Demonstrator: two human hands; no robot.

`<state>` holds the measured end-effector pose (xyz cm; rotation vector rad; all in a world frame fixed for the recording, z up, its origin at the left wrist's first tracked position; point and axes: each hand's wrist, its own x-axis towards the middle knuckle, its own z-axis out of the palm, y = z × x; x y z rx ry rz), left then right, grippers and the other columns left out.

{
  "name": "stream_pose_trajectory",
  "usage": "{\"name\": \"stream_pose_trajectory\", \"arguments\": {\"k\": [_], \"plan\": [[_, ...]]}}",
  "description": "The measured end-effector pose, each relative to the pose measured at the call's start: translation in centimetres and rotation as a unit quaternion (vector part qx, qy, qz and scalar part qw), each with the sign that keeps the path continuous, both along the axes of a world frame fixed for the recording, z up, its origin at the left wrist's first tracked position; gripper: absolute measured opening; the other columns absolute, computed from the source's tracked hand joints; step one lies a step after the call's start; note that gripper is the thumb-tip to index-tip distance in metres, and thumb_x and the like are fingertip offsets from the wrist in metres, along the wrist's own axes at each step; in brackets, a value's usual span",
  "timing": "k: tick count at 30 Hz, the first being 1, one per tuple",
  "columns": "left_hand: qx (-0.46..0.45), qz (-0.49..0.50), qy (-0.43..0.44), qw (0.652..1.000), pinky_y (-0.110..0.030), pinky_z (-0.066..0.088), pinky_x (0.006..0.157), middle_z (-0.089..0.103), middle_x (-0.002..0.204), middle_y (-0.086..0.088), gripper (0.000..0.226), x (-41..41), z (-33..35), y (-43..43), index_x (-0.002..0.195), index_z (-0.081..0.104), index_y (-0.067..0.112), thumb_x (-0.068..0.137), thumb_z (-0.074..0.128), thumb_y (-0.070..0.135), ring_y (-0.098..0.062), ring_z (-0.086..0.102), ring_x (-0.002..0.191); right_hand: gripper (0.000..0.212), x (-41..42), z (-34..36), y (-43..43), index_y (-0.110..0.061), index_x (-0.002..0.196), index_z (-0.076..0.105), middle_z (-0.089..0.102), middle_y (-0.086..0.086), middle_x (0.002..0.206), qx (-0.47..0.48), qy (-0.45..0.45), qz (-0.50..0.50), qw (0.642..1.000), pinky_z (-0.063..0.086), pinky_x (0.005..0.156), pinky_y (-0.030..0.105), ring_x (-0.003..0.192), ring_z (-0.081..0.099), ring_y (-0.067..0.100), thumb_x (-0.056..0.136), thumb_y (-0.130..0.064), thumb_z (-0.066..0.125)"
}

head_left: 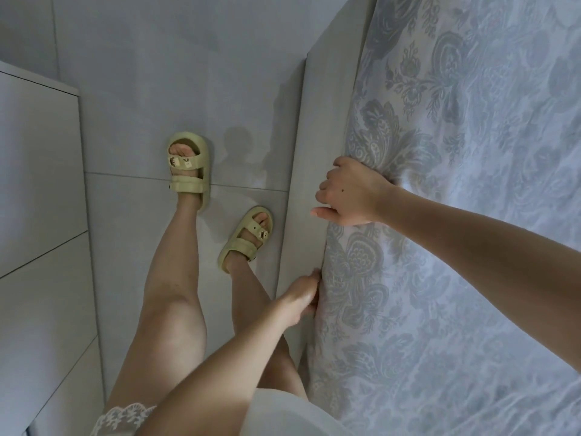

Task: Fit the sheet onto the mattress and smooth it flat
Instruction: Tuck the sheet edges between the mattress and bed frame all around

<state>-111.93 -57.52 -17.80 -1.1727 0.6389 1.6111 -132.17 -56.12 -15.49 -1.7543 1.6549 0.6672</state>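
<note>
Lace-hemmed clothing [125, 416] is seen nearest. At the mattress side, the hem of the spread sheet [456, 215] is pinched in the curled fingers of the left hand [300, 294], likely for tucking. Farther along the mattress, its edge is gripped by the right hand [349, 193] to pull it taut.

Large, pale, glossy floor tiles [151, 89] run between a white cabinet [37, 190] on the left and the bed's grey side panel [333, 89]. The light is dim and soft.

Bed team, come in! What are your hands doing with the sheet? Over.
Right hand grips the sheet edge. Left hand pinches it nearer the body. Bed frame right alongside.
</note>
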Motion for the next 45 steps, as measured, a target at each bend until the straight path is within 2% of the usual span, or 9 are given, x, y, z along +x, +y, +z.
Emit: {"name": "stream_pose_trajectory", "arguments": {"k": [4, 9, 14, 19, 24, 29, 34, 39, 45], "plan": [[-0.145, -0.246, 0.124, 0.950, -0.041, 0.059, 0.078, 0.068, 0.085, -0.016, 0.041, -2.9, -0.9, -3.4, 0.084, 0.064, 0.002, 0.094, 0.045, 0.037, -0.031, 0.067, 0.073, 0.077, -0.1, 0.2, 0.0, -0.018, 0.098, 0.065, 0.070, 0.000, 0.088, -0.014, -0.038, -0.043, 0.998, 0.042, 0.097, 0.044, 0.098, 0.063, 0.024, 0.086, -0.053, -0.002], [-0.153, -0.076, 0.061, 0.983, -0.025, 0.052, 0.053, 0.057, 0.067, -0.010, 0.033, -8.5, -1.1, -7.3, 0.074, 0.058, 0.004, 0.097, 0.043, 0.022, -0.021, 0.056, 0.057, 0.049, -0.6, 1.4, 0.4, -0.015, 0.094, 0.072, 0.072, 0.001, 0.096, -0.158, 0.047, -0.129, 0.978, 0.025, 0.111, 0.048, 0.108, 0.062, 0.027, 0.095, -0.035, 0.027], [-0.181, -0.020, 0.079, 0.980, -0.025, 0.044, 0.062, 0.053, 0.073, -0.008, 0.030, -13.6, 1.0, -12.6, 0.071, 0.052, 0.007, 0.097, 0.038, 0.011, -0.018, 0.051, 0.064, 0.051, -2.2, 3.2, 0.8, -0.023, 0.132, 0.055, 0.043, 0.004, 0.146, 0.036, 0.087, -0.109, 0.990, -0.015, 0.112, 0.051, 0.143, 0.022, 0.027, 0.099, -0.041, 0.020], [-0.262, 0.005, 0.125, 0.957, -0.025, 0.043, 0.059, 0.053, 0.071, -0.007, 0.031, -20.6, 6.3, -19.7, 0.070, 0.050, 0.009, 0.096, 0.035, 0.012, -0.016, 0.051, 0.061, 0.051, -3.9, 7.0, -1.6, -0.017, 0.108, 0.069, 0.065, 0.002, 0.121, -0.128, -0.005, -0.298, 0.946, 0.019, 0.114, 0.044, 0.121, 0.053, 0.022, 0.094, -0.035, 0.024], [-0.277, -0.008, 0.194, 0.941, -0.023, 0.044, 0.056, 0.056, 0.069, -0.008, 0.029, -28.1, 15.7, -24.3, 0.070, 0.051, 0.008, 0.095, 0.037, 0.012, -0.017, 0.052, 0.059, 0.041, -7.4, 14.0, -2.4, -0.019, 0.082, 0.070, 0.070, -0.005, 0.079, -0.196, 0.072, -0.437, 0.875, 0.046, 0.083, 0.034, 0.077, 0.065, 0.019, 0.092, -0.031, 0.032], [-0.281, -0.064, 0.285, 0.914, -0.022, 0.043, 0.052, 0.058, 0.060, -0.006, 0.027, -36.2, 25.5, -26.6, 0.070, 0.052, 0.010, 0.094, 0.039, 0.011, -0.015, 0.053, 0.051, 0.042, -12.0, 22.0, -3.1, -0.012, 0.082, 0.064, 0.063, -0.003, 0.074, -0.158, 0.106, -0.584, 0.789, 0.041, 0.069, 0.029, 0.075, 0.060, 0.021, 0.100, -0.033, 0.033], [-0.283, -0.149, 0.378, 0.869, -0.020, 0.040, 0.049, 0.055, 0.067, -0.007, 0.023, -45.6, 33.2, -24.9, 0.072, 0.052, 0.011, 0.092, 0.042, 0.009, -0.016, 0.050, 0.054, 0.048, -16.9, 28.5, -1.9, -0.017, 0.057, 0.030, 0.035, -0.005, 0.051, -0.160, 0.131, -0.691, 0.692, 0.026, 0.048, 0.025, 0.046, 0.034, 0.011, 0.101, -0.035, 0.033], [-0.223, -0.248, 0.477, 0.813, -0.021, 0.042, 0.050, 0.057, 0.068, -0.007, 0.020, -54.9, 39.8, -18.6, 0.073, 0.055, 0.011, 0.091, 0.045, 0.009, -0.016, 0.052, 0.054, 0.052, -22.9, 33.4, 2.4, 0.000, 0.073, 0.062, 0.065, 0.011, 0.065, -0.234, 0.153, -0.826, 0.489, 0.047, 0.058, 0.033, 0.059, 0.060, 0.026, 0.100, -0.036, 0.037], [-0.156, -0.381, 0.618, 0.669, -0.022, 0.044, 0.059, 0.062, 0.073, -0.007, 0.022, -67.2, 47.3, -10.7, 0.078, 0.058, 0.011, 0.095, 0.044, 0.010, -0.016, 0.057, 0.062, 0.051, -31.6, 38.0, 8.5, 0.006, 0.072, 0.062, 0.043, -0.009, 0.046, -0.323, 0.177, -0.890, 0.267, 0.037, 0.055, 0.028, 0.044, 0.039, 0.009, 0.099, -0.033, 0.043]]}}
